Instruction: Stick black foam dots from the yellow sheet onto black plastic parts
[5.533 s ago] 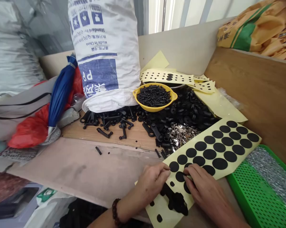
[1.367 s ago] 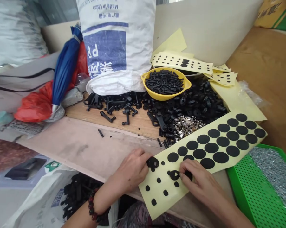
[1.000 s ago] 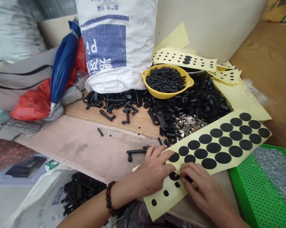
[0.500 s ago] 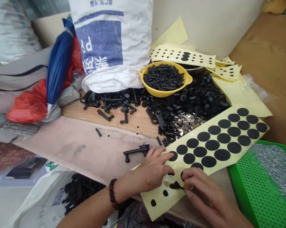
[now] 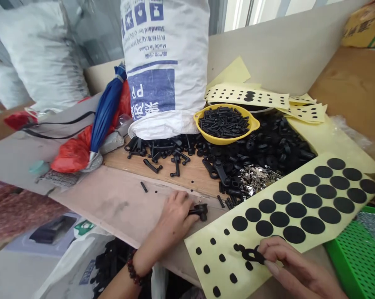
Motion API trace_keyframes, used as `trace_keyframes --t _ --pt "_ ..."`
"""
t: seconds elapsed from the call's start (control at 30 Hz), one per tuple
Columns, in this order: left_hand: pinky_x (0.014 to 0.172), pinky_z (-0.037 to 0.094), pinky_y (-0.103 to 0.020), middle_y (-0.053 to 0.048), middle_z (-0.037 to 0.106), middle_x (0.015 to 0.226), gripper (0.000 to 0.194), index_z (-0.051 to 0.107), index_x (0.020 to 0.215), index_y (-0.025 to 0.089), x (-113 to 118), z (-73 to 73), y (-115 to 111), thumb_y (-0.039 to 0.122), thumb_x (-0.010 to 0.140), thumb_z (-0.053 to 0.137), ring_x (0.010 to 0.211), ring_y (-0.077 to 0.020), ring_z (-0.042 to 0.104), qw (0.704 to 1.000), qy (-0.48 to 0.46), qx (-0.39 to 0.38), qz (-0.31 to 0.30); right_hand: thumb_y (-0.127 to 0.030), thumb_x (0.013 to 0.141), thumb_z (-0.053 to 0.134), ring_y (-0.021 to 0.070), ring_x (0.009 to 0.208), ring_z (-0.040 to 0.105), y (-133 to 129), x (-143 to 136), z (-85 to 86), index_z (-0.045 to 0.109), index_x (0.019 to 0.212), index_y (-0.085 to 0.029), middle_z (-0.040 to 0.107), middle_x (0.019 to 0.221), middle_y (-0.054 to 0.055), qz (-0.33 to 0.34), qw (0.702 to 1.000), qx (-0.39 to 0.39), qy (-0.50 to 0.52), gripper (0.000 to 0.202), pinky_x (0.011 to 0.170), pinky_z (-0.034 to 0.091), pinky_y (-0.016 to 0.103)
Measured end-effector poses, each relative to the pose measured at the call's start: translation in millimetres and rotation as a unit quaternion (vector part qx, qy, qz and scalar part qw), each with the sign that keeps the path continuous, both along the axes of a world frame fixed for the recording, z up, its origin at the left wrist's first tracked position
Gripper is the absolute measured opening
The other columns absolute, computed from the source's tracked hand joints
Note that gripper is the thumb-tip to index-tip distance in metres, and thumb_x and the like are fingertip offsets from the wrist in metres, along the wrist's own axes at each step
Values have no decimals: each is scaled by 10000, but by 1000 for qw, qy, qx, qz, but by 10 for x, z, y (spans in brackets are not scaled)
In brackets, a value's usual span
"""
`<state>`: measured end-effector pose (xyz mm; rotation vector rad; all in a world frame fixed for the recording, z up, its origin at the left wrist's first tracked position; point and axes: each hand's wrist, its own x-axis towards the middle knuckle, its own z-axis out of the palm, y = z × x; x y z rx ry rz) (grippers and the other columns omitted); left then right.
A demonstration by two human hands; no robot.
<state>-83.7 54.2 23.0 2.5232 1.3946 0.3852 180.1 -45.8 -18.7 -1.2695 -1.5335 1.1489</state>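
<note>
My left hand, with a beaded bracelet on its wrist, is closed over a black crank-shaped part on the pale board. My right hand pinches a thin, looped black piece above the yellow sticker sheet. Rows of large black round stickers cover the sheet's right part, and small black dots its left end. Behind the sheet lie small metal clips and a heap of black round parts.
A yellow basket of black ribbed pieces stands beside a white sack. More black handles lie in front of it. A folded blue umbrella and red bag are left; a green perforated tray is right.
My left hand has left the sheet, moved left and closed over the crank-shaped part. My right hand has moved right with the thin black piece. The camera view has shifted.
</note>
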Motion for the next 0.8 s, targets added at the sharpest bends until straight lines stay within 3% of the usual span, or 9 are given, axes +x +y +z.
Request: trace_keyframes --t 0.07,0.13,0.23,0.33,0.43,0.53,0.8 --pt "835 475 -400 -119 592 1016 194 598 942 131 -44 -45 1 81 795 482 970 -253 526 999 14 -24 -33 -358 836 586 232 930 617 3 -35 34 653 756 -240 651 931 74 -21 999 -30 19 157 718 530 225" --pt "805 475 -363 -96 610 952 230 576 937 136 -11 -112 -57 41 794 424 906 -226 551 998 8 3 -70 -404 817 604 242 974 605 7 -98 84 650 713 -235 648 992 80 -56 994 -68 60 204 734 529 240" --pt "690 458 -339 -63 624 808 228 554 901 151 123 -201 -190 53 826 362 726 -204 562 990 6 70 -126 -471 761 648 272 1034 582 30 -197 159 626 650 -217 639 1078 91 -120 977 -118 135 279 786 520 300" --pt "607 420 -310 -38 617 709 231 549 867 160 270 -230 -299 51 812 353 614 -185 553 984 -9 71 -166 -471 713 690 295 1024 581 66 -239 205 604 618 -203 643 1097 103 -125 963 -148 187 297 802 510 360" --pt "647 436 -294 -53 650 801 270 554 962 148 380 -174 -358 58 755 405 703 -194 599 984 -74 -34 -160 -439 732 676 271 949 598 78 -229 214 593 623 -203 651 1052 91 -110 958 -157 215 273 780 503 365" --pt "730 443 -257 -43 655 949 335 556 1036 170 452 -73 -373 68 737 442 830 -176 599 954 -178 -199 -136 -427 733 674 268 931 592 57 -225 204 589 618 -199 651 1014 90 -104 955 -162 226 269 779 492 375" --pt "582 332 -196 24 534 748 195 632 919 160 490 62 -326 150 776 500 652 -107 427 859 -273 -424 -89 -458 721 683 305 1063 543 46 -257 244 611 608 -201 628 1097 98 -90 953 -164 237 290 853 459 403"
